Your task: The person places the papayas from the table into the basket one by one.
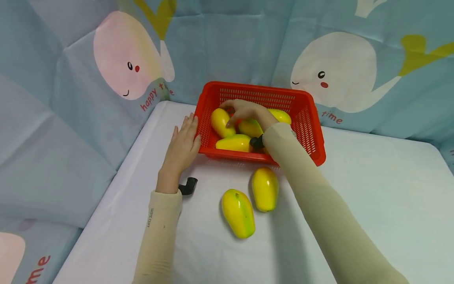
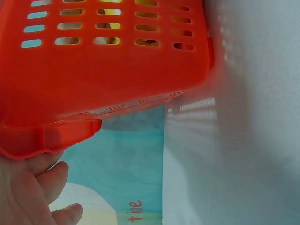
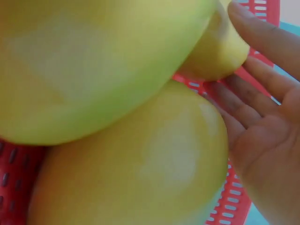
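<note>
A red plastic basket [image 1: 260, 157] with slotted walls holds several yellow-green mangoes. Inside it, my right hand [image 1: 248, 110] reaches to the mango at the left [image 1: 220, 121], its thumb and fingers around that fruit. In the right wrist view, the right hand [image 3: 269, 126] has its thumb and fingertips against this mango [image 3: 218, 51], beside two nearer mangoes. My left hand [image 1: 181, 146] lies with straight fingers along the basket's left rim. In the left wrist view, the left hand [image 2: 35, 190] touches the underside of that rim.
Two more mangoes, one [image 1: 265, 189] close to the basket's front and another [image 1: 239, 213] nearer me, lie on the white tabletop [image 1: 376, 205]. Behind the basket hangs a blue cloth [image 1: 234, 43] printed with whales. Black camera mounts [image 1: 188, 186] sit at both wrists.
</note>
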A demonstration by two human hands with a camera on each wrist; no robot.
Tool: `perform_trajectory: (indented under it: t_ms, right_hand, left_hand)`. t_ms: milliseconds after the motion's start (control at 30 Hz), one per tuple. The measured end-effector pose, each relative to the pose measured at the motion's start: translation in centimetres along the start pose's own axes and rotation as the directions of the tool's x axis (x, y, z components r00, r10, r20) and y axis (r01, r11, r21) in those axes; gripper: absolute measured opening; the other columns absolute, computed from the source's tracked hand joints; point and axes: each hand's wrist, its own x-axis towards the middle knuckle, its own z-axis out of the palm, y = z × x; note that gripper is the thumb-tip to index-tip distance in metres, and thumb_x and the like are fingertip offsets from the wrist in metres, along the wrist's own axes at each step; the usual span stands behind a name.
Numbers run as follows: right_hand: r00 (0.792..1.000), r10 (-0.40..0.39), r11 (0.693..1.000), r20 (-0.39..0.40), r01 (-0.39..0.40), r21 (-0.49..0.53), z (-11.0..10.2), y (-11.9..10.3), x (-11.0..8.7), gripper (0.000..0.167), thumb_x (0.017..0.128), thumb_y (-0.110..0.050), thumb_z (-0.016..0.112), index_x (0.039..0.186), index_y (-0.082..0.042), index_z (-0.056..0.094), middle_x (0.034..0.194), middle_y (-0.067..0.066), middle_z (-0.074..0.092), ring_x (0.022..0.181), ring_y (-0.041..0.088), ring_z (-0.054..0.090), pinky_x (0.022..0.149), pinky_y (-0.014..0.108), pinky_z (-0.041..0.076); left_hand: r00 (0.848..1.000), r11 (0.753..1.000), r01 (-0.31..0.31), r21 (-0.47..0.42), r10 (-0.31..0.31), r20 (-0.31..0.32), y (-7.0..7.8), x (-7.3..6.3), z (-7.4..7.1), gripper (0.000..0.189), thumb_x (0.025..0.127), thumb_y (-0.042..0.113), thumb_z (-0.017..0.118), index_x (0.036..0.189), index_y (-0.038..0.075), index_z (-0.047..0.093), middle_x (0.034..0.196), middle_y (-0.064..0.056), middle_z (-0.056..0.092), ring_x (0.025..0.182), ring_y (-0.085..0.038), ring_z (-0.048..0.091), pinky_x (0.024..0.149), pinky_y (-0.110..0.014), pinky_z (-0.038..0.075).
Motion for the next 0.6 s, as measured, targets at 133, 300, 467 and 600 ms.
perform_trajectory:
  t_ms: [133, 300, 467, 600]
  right_hand:
    - [0.999, -0.027, 0.998, -0.025, 0.029, 0.06, 0.0, 0.2, -0.2, 0.069, 0.083, -0.017, 0.072, 0.143, -0.008, 0.039, 0.145, 0.006, 0.04, 0.133, 0.02, 0.037, 0.108, 0.033, 0.03]
    - [0.995, -0.078, 0.984, -0.062, 0.087, 0.155, -0.1, 0.5, -1.3, 0.064, 0.084, -0.014, 0.07, 0.141, -0.005, 0.042, 0.144, 0.007, 0.042, 0.131, 0.02, 0.04, 0.106, 0.031, 0.034]
    - [0.989, -0.114, 0.969, -0.09, 0.13, 0.209, -0.6, 0.2, -2.7, 0.063, 0.085, -0.012, 0.069, 0.141, -0.003, 0.041, 0.143, 0.01, 0.044, 0.13, 0.021, 0.042, 0.104, 0.032, 0.037]
    - [0.982, -0.137, 0.962, -0.131, 0.163, 0.217, -1.0, -0.4, -4.5, 0.061, 0.085, -0.013, 0.069, 0.14, -0.005, 0.043, 0.141, 0.01, 0.045, 0.129, 0.022, 0.043, 0.103, 0.032, 0.038]
  left_hand:
    - [1.0, 1.0, -0.001, -0.012, 0.001, 0.0, 0.0, -0.1, 0.0, 0.058, 0.098, 0.026, 0.039, 0.15, 0.004, 0.022, 0.156, -0.009, 0.016, 0.144, -0.022, 0.01, 0.113, -0.052, 0.008]
    - [1.0, 1.0, -0.004, -0.026, 0.004, 0.001, 0.1, -0.1, 0.1, 0.058, 0.098, 0.024, 0.04, 0.149, 0.003, 0.023, 0.156, -0.01, 0.016, 0.144, -0.023, 0.01, 0.114, -0.051, 0.008]
    - [1.0, 1.0, -0.002, -0.03, 0.002, 0.004, 0.1, -0.1, 0.1, 0.058, 0.098, 0.024, 0.039, 0.149, 0.003, 0.022, 0.156, -0.01, 0.016, 0.144, -0.023, 0.01, 0.114, -0.051, 0.007]
    - [1.0, 1.0, 0.005, -0.029, -0.005, 0.004, 0.0, 0.1, 0.1, 0.058, 0.098, 0.025, 0.039, 0.15, 0.004, 0.021, 0.156, -0.009, 0.015, 0.144, -0.023, 0.01, 0.114, -0.05, 0.005]
